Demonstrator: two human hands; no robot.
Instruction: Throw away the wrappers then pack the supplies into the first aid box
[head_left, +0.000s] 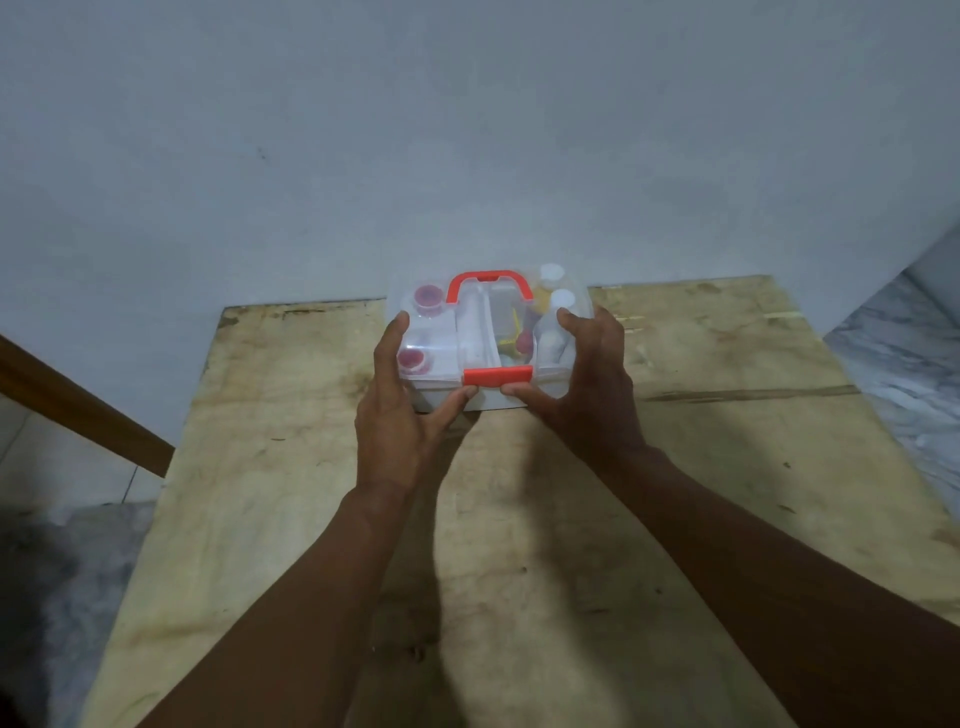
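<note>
Both hands' grip, left hand (397, 400) and right hand (589, 384), clamps the first aid box (441, 338), thumbs beside the red latch (497, 375), likely pressing it closed.

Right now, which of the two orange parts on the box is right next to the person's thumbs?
The flat orange latch on the near front edge of the first aid box; both thumbs sit just below it. The arched orange handle lies farther back on the lid, untouched.

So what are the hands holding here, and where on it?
Both hands, left hand and right hand, grip the first aid box by its sides, thumbs beside the red latch.
</note>
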